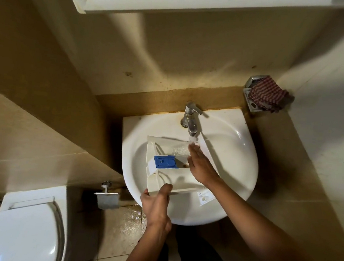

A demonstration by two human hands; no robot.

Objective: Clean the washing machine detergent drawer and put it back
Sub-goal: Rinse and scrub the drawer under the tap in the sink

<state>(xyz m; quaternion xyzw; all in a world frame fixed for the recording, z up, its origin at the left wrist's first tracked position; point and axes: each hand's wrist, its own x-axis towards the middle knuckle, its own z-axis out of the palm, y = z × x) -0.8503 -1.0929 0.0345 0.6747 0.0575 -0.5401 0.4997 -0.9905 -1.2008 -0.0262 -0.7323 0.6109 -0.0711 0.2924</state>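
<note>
Your left hand (156, 204) grips the near end of the detergent drawer (178, 177), thumb curled over its edge, holding it over the sink (238, 173). Your right hand (200, 164) lies flat inside it, fingers straight under water running from the tap (191, 119), beside the blue insert (165, 161)

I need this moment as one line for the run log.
step: rinsing | detergent drawer: in sink under running tap | left hand: grips drawer's near end | right hand: fingers straight, in the water
</note>
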